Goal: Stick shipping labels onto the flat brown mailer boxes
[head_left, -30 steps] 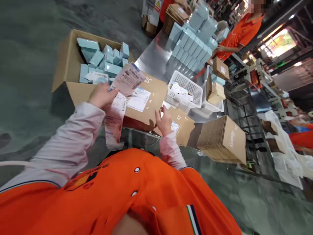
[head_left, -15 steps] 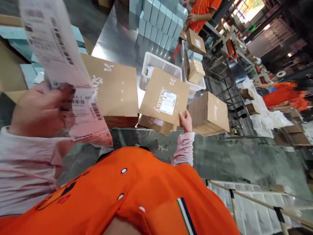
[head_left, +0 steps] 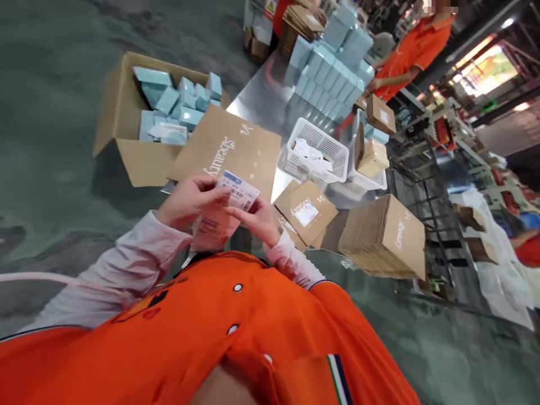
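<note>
In front of my chest, my left hand (head_left: pixel 188 201) pinches a strip of printed shipping labels (head_left: pixel 238 192), whose lower part hangs down in a pinkish tint. The fingers of my right hand (head_left: pixel 262 220) are closed at the strip's right edge. Just beyond both hands lies a stack of flat brown cartons (head_left: pixel 248 149) printed "Sbeauty". To the right of my right hand rests a flat brown carton (head_left: pixel 312 211) with a white label stuck on it, overlapping another labelled carton.
An open cardboard box (head_left: pixel 126 107) of light blue boxes stands left. On the metal table (head_left: pixel 257 95) are a white basket (head_left: pixel 343 163) with papers, stacked blue boxes (head_left: pixel 327 76) and more folded cartons (head_left: pixel 379 242). A person in orange (head_left: pixel 415 48) works across.
My right hand has let go of the labelled carton and moved left to the label strip. My left hand has brought the strip down and right. The view has shifted left.
</note>
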`<control>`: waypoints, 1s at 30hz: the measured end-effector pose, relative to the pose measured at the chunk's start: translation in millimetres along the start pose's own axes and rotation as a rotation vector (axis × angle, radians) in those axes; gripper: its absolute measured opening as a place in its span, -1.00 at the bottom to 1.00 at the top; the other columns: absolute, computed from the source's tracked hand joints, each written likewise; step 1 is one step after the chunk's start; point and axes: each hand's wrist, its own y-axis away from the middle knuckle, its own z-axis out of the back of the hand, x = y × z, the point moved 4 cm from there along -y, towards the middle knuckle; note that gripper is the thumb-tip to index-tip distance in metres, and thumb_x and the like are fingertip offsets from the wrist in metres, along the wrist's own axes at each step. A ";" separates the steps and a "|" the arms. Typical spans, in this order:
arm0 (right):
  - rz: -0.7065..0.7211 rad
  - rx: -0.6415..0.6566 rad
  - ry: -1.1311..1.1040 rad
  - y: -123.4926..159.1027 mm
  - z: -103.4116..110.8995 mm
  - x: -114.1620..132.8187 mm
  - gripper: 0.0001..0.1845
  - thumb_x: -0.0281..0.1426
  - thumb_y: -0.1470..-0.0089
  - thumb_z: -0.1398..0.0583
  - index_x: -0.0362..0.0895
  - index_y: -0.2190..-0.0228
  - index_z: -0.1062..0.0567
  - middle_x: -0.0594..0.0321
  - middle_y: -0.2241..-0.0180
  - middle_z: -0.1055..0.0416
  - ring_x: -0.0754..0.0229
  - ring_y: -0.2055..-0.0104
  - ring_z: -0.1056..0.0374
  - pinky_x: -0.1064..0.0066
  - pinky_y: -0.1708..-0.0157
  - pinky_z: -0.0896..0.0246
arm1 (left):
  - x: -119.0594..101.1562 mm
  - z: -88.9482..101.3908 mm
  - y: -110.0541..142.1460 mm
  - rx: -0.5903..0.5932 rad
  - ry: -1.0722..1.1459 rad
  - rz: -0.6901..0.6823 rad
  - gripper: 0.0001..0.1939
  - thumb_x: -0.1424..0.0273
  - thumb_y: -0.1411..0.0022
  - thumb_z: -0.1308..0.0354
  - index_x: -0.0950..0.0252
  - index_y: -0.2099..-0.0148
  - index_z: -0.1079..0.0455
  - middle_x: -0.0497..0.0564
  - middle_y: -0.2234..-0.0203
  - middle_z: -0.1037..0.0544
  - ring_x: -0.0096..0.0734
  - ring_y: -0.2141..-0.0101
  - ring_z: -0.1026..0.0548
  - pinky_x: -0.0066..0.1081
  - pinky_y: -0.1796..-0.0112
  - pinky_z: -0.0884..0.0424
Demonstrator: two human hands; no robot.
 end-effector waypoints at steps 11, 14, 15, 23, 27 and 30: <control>0.138 0.061 0.491 -89.4 10.2 18.7 -0.74 -0.24 -0.03 -0.35 -0.20 0.35 -0.65 0.17 0.22 -0.57 0.23 0.16 -0.47 0.43 0.07 -0.37 | 29.1 -0.7 -1.1 -0.223 0.059 0.175 -0.56 0.13 0.17 -0.43 0.31 0.53 -0.30 -0.12 0.71 -0.28 -0.54 0.64 -0.19 -0.50 0.60 -0.08; 0.101 -0.009 0.714 -147.8 15.9 11.6 -0.73 -0.33 -0.02 -0.36 -0.30 0.30 -0.65 0.07 0.00 -0.46 0.26 -0.04 -0.34 0.46 -0.15 -0.16 | 54.1 -1.1 -4.7 -0.043 0.261 0.375 -0.60 0.31 0.28 -0.51 0.35 0.41 -0.42 -0.05 0.63 -0.45 -0.46 0.61 -0.35 -0.49 0.57 -0.27; 0.074 -0.023 0.738 -165.9 18.0 8.3 -0.69 -0.34 -0.01 -0.37 -0.34 0.27 -0.64 0.02 -0.05 -0.43 0.24 -0.08 -0.30 0.42 -0.20 -0.10 | 63.7 -1.3 -2.5 -0.034 0.325 0.411 -0.57 0.35 0.31 -0.52 0.37 0.36 -0.45 0.01 0.56 -0.52 -0.40 0.56 -0.43 -0.46 0.52 -0.36; 0.184 0.324 1.205 -189.2 -14.9 -23.0 -0.18 -0.11 -0.23 -0.19 -0.27 -0.34 -0.12 -0.07 -0.44 0.21 -0.22 -0.48 0.35 -0.30 -0.35 0.56 | 111.4 22.0 70.4 -0.142 0.212 0.509 -0.50 0.15 0.29 -0.52 0.40 0.36 -0.53 0.09 0.52 -0.57 -0.35 0.54 -0.44 -0.48 0.57 -0.34; 0.466 0.681 1.156 -97.5 -31.5 -29.0 -0.26 -0.16 -0.25 -0.19 -0.35 -0.28 -0.22 -0.16 -0.41 0.12 -0.20 -0.48 0.28 -0.20 -0.40 0.50 | 62.9 55.1 75.0 -0.264 0.209 0.520 -0.51 0.14 0.31 -0.49 0.40 0.43 -0.46 0.03 0.61 -0.51 -0.42 0.59 -0.37 -0.50 0.59 -0.29; 0.581 0.908 0.857 -29.4 -15.9 -27.0 -0.46 -0.06 -0.23 -0.18 -0.17 -0.07 -0.50 -0.01 -0.28 -0.27 -0.02 -0.38 -0.10 0.07 -0.39 0.09 | 19.2 79.0 34.0 -0.537 0.024 0.358 -0.60 0.15 -0.01 -0.33 0.44 0.31 -0.47 -0.01 0.58 -0.49 -0.43 0.55 -0.37 -0.51 0.53 -0.30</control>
